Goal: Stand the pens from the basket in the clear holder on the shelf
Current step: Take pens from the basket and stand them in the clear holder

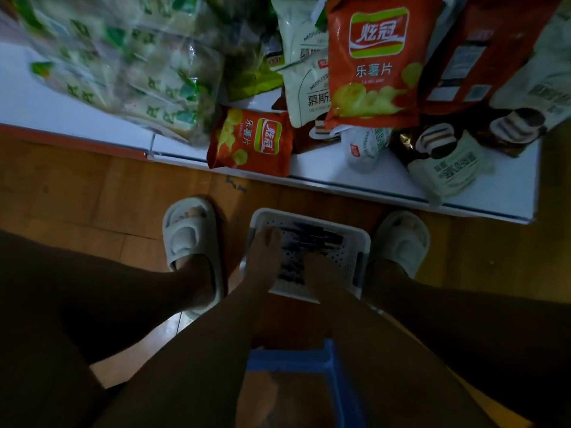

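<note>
White plastic, the basket (309, 251) is sitting on the wooden floor (92, 193) between our two slippers (185, 236), and the dark pens (312, 242) are lying across its perforated bottom. From the head view we are reaching both hands down into it: our left hand (264, 251) is resting at the left wall beside the pens, our right hand (318, 270) is lying over them. We cannot tell whether either is gripping anything. Snack bags (370, 63) are crowding the white shelf (494, 186) ahead.
</note>
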Tool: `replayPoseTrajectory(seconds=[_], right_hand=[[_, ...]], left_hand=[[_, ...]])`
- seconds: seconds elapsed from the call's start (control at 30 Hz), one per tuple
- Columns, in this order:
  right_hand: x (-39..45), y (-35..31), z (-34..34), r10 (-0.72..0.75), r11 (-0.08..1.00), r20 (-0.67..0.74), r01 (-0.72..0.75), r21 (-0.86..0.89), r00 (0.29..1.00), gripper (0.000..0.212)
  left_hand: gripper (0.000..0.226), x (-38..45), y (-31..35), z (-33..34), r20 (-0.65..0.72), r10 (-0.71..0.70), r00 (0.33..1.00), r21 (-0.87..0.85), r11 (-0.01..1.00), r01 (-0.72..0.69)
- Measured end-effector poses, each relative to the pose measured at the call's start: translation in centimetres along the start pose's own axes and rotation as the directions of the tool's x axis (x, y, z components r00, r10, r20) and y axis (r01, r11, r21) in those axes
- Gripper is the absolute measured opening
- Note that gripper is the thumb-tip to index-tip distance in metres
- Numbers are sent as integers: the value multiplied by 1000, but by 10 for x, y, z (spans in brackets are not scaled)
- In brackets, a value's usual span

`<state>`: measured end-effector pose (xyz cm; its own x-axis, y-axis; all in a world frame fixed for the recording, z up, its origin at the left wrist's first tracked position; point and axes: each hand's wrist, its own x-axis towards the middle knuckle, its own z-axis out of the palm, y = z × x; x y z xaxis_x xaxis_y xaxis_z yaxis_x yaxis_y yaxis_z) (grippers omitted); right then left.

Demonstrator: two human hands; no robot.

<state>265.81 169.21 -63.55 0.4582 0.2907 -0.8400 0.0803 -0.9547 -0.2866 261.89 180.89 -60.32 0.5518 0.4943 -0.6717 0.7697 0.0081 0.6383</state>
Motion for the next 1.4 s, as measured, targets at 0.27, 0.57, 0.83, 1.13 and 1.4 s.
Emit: replayPoseTrajectory(seconds=[0.27,0.57,0.83,1.13,1.4], right_hand=[[-38,-18,-32,-127,969,-98,144,200,987,22],[-110,-36,-95,-220,827,-405,390,405,887,23],[-191,-80,-158,-268,738,-584,553,387,766,26],[-311,-142,-250,-333,593,-866,797,114,372,13],[-415,-188,-339,-329,443,-941,893,-83,75,6]], left_hand=[[26,-23,40,-22,-130,211,969,-16,977,-215],[36,-65,81,-57,-131,317,939,-20,947,-322],[33,-118,165,-104,-231,583,779,23,804,-595],[29,-199,275,-151,-368,765,528,-82,540,-838],[28,-245,370,-211,-445,872,205,93,273,-958]])
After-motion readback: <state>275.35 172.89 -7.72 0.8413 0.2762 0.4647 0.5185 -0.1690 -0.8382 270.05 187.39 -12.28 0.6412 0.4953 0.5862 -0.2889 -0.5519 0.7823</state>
